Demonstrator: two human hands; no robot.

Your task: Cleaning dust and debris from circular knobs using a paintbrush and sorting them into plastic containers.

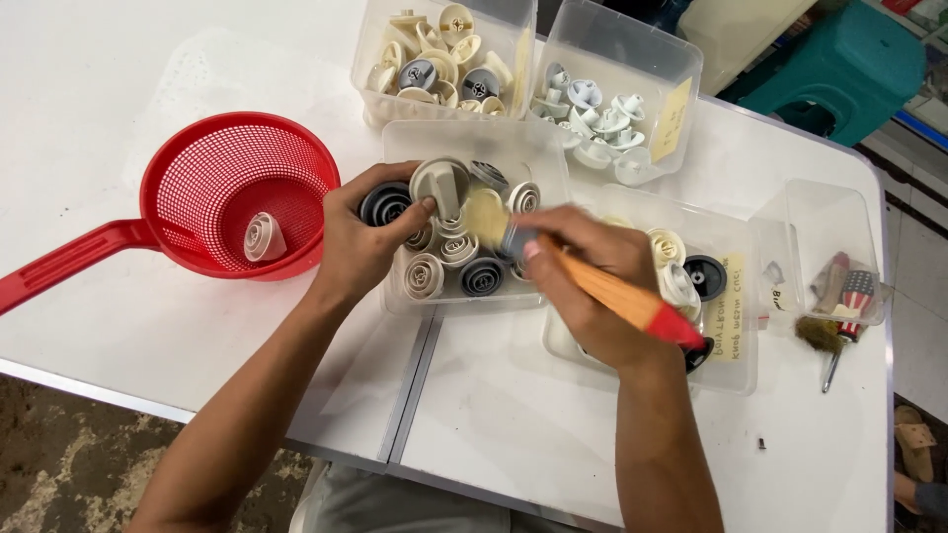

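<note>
At frame centre, the left hand (pixel 367 237) grips a beige knob (pixel 440 185) while the right hand (pixel 592 281), fingers closed on a paintbrush (pixel 592 281), dusts it; turning the knob seems next.

strainer (pixel 237 188) left of knob tub (pixel 395 296) | two tubs (pixel 681 59) behind | brush (pixel 592 281) right of knob (pixel 441 183)

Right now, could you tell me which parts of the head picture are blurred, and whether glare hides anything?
In the head view, the brush in the right hand is smeared by motion at its bristle end; the left hand and its beige knob are sharp. Also in the head view, the white table washes out toward the upper left, yet hides nothing; the red strainer stays clear.
</note>
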